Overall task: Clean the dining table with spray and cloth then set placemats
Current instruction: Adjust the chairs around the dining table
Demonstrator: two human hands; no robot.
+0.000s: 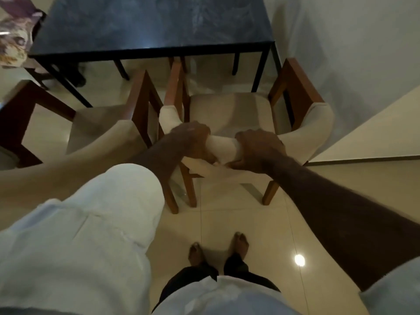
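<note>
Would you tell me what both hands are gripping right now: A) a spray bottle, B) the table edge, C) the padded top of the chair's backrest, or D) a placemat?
C: the left hand and right hand both clasp the cream backrest of the chair pulled back from the dark table.

The dining table (154, 26) is standing at the far side of the scene. An armchair (229, 114) is sitting just near of it, right of centre, with a second armchair (95, 126) standing just to its left. A third chair (16, 30) is showing at the far left, beside the table's left end. Both hands are resting on the top of the nearer armchair's backrest, the left hand (193, 139) lying left of the right hand (259, 148). The person's feet (218, 246) are standing on the floor (238, 223) near of that armchair. A wall (352, 53) is running along the right.
</note>
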